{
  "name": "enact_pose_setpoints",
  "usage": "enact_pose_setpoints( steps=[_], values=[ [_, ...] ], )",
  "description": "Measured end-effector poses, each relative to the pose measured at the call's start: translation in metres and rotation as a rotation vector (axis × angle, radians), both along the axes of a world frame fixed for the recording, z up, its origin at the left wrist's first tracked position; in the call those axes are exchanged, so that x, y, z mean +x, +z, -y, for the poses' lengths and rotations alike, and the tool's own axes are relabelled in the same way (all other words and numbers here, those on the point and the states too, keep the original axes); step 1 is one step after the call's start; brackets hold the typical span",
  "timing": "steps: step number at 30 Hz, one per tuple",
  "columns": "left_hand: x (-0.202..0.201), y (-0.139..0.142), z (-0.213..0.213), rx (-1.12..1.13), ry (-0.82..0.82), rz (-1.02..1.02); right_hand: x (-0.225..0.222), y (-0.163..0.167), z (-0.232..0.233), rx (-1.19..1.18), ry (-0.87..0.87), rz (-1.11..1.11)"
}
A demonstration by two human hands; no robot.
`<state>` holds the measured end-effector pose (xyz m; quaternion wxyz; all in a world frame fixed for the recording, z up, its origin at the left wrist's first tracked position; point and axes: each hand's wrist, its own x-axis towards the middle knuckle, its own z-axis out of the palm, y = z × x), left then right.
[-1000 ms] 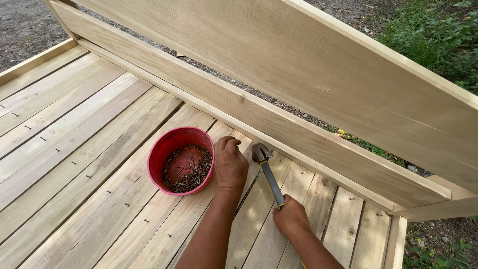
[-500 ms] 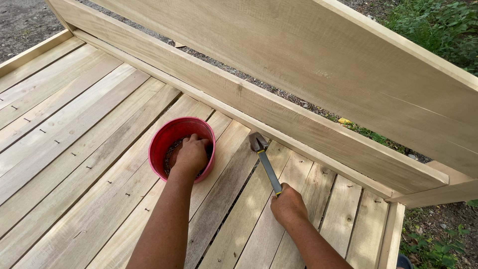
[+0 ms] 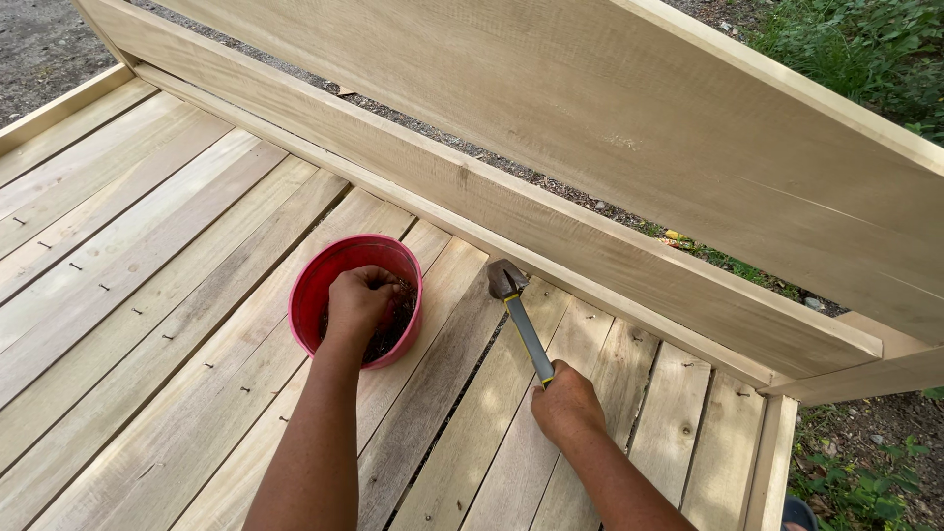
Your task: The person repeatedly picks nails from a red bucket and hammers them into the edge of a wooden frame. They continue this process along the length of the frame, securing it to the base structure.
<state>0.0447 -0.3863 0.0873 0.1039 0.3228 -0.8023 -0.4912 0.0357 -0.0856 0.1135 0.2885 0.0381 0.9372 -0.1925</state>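
Note:
My left hand [image 3: 356,303] reaches into a red plastic bowl [image 3: 324,271] that holds dark nails, its fingers curled down among them. The bowl stands on the pale wooden plank floor [image 3: 157,295]. My right hand [image 3: 564,403] grips the handle of a hammer [image 3: 521,320], whose metal head rests on the planks close to the low rail board. The hammer lies about a hand's width to the right of the bowl.
A long horizontal board [image 3: 551,226] runs along the platform's edge, with a wider slanted board [image 3: 688,128] above it. Rows of nail heads dot the planks at left. Gravel lies behind, and green plants [image 3: 865,49] grow at top right.
My left hand has moved from the planks beside the bowl into the bowl and now digs among the nails. The right hand and hammer have stayed almost where they were.

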Motion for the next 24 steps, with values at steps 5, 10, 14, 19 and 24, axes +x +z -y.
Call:
enact_pose_setpoints(
  steps=[5, 10, 14, 19, 24],
  values=[
    [0.003, 0.001, 0.023, 0.284, 0.073, -0.2, -0.001, -0.003, -0.002, -0.02, 0.0, -0.022],
    [0.008, 0.002, 0.024, 0.548, 0.105, -0.233, -0.001, -0.004, -0.002, -0.019, 0.001, -0.03],
    [0.011, 0.009, 0.021, 0.546, 0.04, -0.294, -0.001, -0.003, -0.001, 0.003, -0.003, -0.012],
    [0.013, 0.019, 0.018, 0.617, 0.09, -0.261, 0.0, -0.003, 0.0, 0.005, -0.005, 0.0],
    [0.01, 0.004, 0.025, 0.569, 0.121, -0.316, -0.002, -0.002, 0.0, 0.011, 0.009, -0.018]
  ],
)
